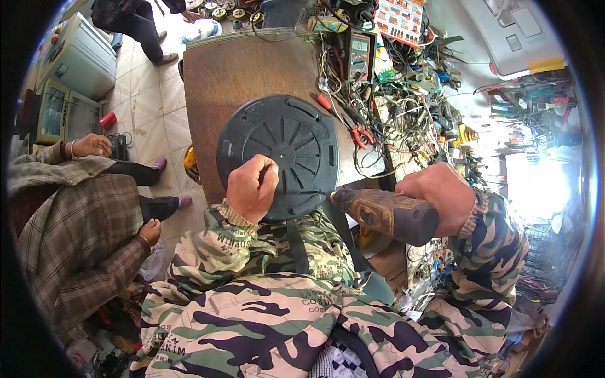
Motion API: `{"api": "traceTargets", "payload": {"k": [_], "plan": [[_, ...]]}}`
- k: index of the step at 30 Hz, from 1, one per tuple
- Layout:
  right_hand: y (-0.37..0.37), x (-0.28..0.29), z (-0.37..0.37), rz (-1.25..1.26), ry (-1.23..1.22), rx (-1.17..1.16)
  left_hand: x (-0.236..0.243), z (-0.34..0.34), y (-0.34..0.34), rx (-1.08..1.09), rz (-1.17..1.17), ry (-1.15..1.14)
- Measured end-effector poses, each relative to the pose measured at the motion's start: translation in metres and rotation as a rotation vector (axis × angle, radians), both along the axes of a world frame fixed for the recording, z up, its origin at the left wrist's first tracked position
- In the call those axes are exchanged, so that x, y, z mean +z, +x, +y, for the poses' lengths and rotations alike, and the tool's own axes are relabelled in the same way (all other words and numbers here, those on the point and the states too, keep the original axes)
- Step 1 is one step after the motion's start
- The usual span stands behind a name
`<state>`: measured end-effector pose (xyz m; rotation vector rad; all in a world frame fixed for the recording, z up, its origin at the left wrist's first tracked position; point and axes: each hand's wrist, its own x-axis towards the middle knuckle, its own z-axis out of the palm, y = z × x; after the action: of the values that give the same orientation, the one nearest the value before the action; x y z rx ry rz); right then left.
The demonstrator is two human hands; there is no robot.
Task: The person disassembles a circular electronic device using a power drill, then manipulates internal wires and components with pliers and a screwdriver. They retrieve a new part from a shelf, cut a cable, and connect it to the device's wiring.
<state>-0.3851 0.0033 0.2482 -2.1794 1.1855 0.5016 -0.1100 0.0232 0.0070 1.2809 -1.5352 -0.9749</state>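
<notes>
A round black plastic cover (282,135) with radial slots lies at the near edge of the wooden table, in front of my body. Over its lower left part, my left hand (253,187) is closed with the fingers curled in. What it pinches, if anything, is hidden. My right hand (441,195) grips a worn yellow and black cordless drill (391,213) from the right. The drill lies level and points left. Its bit reaches the lower right rim of the cover; whether it touches, I cannot tell.
A wooden table (252,69) stretches away. Tangled wires (403,116), a multimeter (360,58) and red-handled pliers (362,135) crowd the right side. At left sits a person in a plaid garment (88,233); another person (142,28) stands farther back. A red cup (108,120) is on the floor.
</notes>
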Motion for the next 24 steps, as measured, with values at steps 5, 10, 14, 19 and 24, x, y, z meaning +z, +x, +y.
{"api": "traceTargets", "payload": {"k": [5, 10, 14, 19, 24], "plan": [[-0.004, 0.000, -0.001, -0.052, -0.010, -0.024, 0.013, -0.001, -0.001, 0.006, -0.026, 0.091], [-0.010, -0.001, -0.007, -0.117, 0.003, 0.000, 0.018, 0.006, -0.007, -0.068, -0.049, 0.071], [-0.010, 0.002, -0.017, -0.140, 0.014, 0.036, 0.016, 0.017, -0.023, -0.210, -0.173, -0.108], [-0.015, -0.001, -0.020, -0.169, 0.029, 0.044, 0.012, 0.026, -0.045, -0.311, -0.353, -0.137], [-0.019, 0.002, -0.031, -0.180, 0.090, 0.072, 0.004, 0.028, -0.058, -0.258, -0.435, -0.141]]}}
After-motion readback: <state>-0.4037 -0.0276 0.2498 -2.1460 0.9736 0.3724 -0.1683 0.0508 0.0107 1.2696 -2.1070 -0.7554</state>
